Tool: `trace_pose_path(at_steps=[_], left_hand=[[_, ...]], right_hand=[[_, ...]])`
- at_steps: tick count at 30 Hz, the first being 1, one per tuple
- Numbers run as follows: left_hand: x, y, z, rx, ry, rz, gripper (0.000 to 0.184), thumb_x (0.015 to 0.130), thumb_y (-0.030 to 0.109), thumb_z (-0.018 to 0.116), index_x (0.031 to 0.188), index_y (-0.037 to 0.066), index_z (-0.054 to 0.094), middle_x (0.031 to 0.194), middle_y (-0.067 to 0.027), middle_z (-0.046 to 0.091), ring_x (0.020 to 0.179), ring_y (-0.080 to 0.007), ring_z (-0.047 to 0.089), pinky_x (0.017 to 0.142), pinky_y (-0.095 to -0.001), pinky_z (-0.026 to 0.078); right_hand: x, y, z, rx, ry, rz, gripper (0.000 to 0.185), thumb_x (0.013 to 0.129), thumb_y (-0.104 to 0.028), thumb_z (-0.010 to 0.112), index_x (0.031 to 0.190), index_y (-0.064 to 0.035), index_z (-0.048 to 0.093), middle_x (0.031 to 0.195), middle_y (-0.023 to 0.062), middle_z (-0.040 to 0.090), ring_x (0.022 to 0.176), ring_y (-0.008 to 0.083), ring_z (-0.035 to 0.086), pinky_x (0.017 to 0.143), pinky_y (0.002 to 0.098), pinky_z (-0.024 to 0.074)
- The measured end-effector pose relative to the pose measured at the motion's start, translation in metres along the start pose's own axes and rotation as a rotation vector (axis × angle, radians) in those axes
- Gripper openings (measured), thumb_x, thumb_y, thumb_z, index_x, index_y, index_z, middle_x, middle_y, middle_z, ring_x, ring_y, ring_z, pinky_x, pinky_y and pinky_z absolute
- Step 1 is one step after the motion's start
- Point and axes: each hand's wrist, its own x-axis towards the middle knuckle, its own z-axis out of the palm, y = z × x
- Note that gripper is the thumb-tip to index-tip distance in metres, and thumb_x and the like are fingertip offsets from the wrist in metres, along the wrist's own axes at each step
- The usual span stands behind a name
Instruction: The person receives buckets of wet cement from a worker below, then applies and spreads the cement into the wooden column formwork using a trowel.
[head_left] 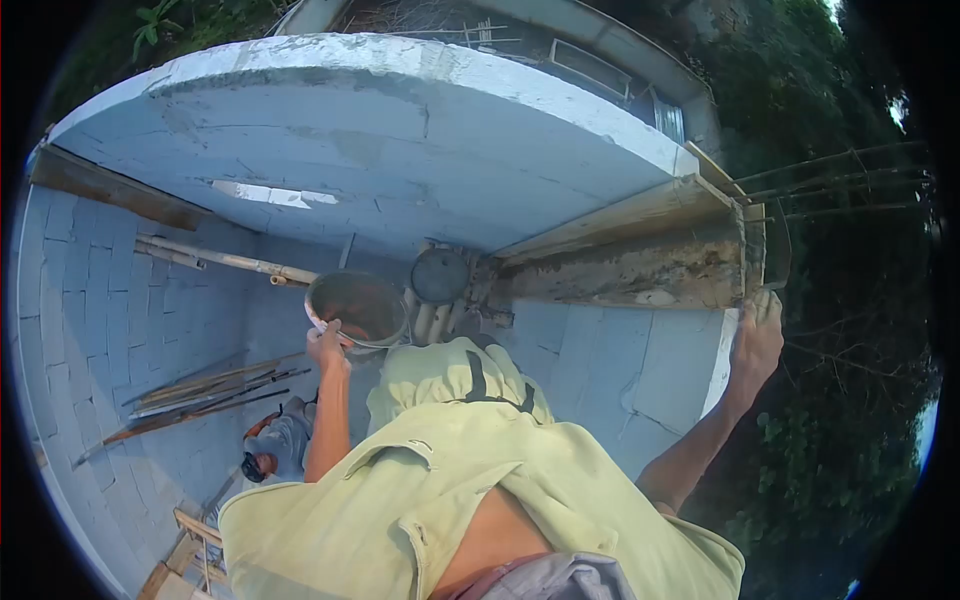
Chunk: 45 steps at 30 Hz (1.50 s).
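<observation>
My left hand [328, 345] is closed on the near-left rim of a round bucket [400, 335], whose inside looks dark and reddish-brown. How full the bucket is, I cannot tell. Far to the right, my right hand [760, 325] grips the outer end of the wooden formwork [640, 265] on top of the block wall; part of its fingers is hidden behind the board. A smaller grey round container [440, 275] sits just beyond the bucket, close to the wall corner.
A pale block wall [350, 130] with a small opening curves across the front. Bamboo poles [225, 258] run left of the bucket. Below on the left are a person [285, 435], leaning sticks [200, 395] and wooden framing [190, 550]. Trees [840, 440] stand beyond the right edge.
</observation>
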Motion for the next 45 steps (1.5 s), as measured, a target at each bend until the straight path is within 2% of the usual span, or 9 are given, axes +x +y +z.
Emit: trace_pose_path(at_steps=[2,3,5,11,17,24,31,36,45], left_hand=[[0.018,-0.027,-0.019,0.001,0.115,0.013,0.024,0.081,0.009,0.079,0.093,0.007,0.058,0.072,-0.0040,0.060,0.052,-0.0143,0.057,0.046,-0.0306,0.041],[0.014,-0.034,-0.025,-0.045,0.121,-0.002,0.023,0.081,0.009,0.078,0.094,0.008,0.059,0.074,-0.0037,0.061,0.053,-0.0141,0.058,0.046,-0.0304,0.043],[0.012,-0.053,-0.036,-0.107,0.153,-0.054,0.022,0.081,0.009,0.078,0.094,0.008,0.059,0.074,-0.0033,0.061,0.054,-0.0142,0.059,0.046,-0.0306,0.044],[0.004,-0.111,-0.062,-0.220,0.264,-0.168,0.023,0.082,0.007,0.074,0.101,0.006,0.059,0.081,-0.0033,0.063,0.060,-0.0132,0.062,0.047,-0.0306,0.047],[0.001,-0.145,-0.070,-0.255,0.255,-0.188,0.027,0.084,0.009,0.074,0.106,0.003,0.059,0.083,-0.0060,0.065,0.064,-0.0153,0.064,0.052,-0.0294,0.050],[0.022,-0.204,-0.074,0.081,0.280,-0.164,0.021,0.081,0.009,0.077,0.096,0.002,0.063,0.084,-0.0057,0.065,0.068,-0.0193,0.067,0.060,-0.0383,0.053],[0.064,-0.297,-0.153,0.944,0.348,0.136,0.039,0.075,0.019,0.080,0.105,-0.002,0.064,0.108,-0.0247,0.068,0.103,-0.0468,0.065,0.089,-0.0528,0.050],[0.080,-0.346,-0.203,1.142,0.022,0.050,0.061,0.080,0.020,0.078,0.136,0.001,0.059,0.135,-0.0220,0.063,0.123,-0.0429,0.061,0.102,-0.0511,0.051],[0.065,-0.493,-0.208,1.534,-0.397,-0.007,0.039,0.087,0.014,0.071,0.125,0.010,0.065,0.120,-0.0106,0.069,0.119,-0.0326,0.065,0.094,-0.0471,0.056]], right_hand=[[0.016,0.045,0.037,0.360,0.217,-0.203,0.045,0.102,-0.027,0.066,0.136,0.0008,0.057,0.101,0.0148,0.074,0.082,0.0276,0.071,0.074,0.0393,0.0555],[-0.004,0.017,0.016,0.699,-0.110,0.034,0.042,0.101,-0.022,0.069,0.133,0.0030,0.058,0.085,0.0064,0.064,0.058,0.0152,0.058,0.051,0.0300,0.0474],[-0.037,-0.012,0.040,1.003,-0.190,-0.105,0.032,0.099,-0.018,0.073,0.122,-0.0001,0.060,0.077,0.0006,0.052,0.048,0.0072,0.045,0.041,0.0246,0.0363],[-0.135,-0.063,0.139,0.965,-0.996,-0.057,0.024,0.094,-0.015,0.078,0.099,-0.0052,0.056,0.075,0.0004,0.054,0.050,0.0104,0.052,0.042,0.0262,0.0418],[-0.216,-0.043,0.244,0.733,-1.376,0.154,0.025,0.095,-0.023,0.075,0.095,-0.0063,0.056,0.068,0.0000,0.055,0.049,0.0123,0.054,0.043,0.0297,0.0432],[-0.292,-0.002,0.310,0.712,-1.454,0.326,0.024,0.094,-0.022,0.076,0.095,-0.0078,0.056,0.069,-0.0001,0.057,0.051,0.0114,0.056,0.046,0.0293,0.0452],[-0.299,0.045,0.359,0.475,-1.457,0.319,0.010,0.087,-0.007,0.072,0.089,-0.0045,0.063,0.077,0.0061,0.068,0.057,0.0137,0.060,0.053,0.0300,0.0474],[-0.291,0.041,0.448,0.557,-1.486,0.121,0.004,0.085,-0.006,0.071,0.086,-0.0050,0.068,0.076,0.0019,0.067,0.068,0.0105,0.060,0.063,0.0270,0.0474],[-0.274,-0.053,0.679,0.640,-1.532,0.185,0.015,0.086,0.001,0.067,0.101,-0.0004,0.066,0.097,0.0111,0.075,0.089,0.0198,0.073,0.079,0.0301,0.0573]])
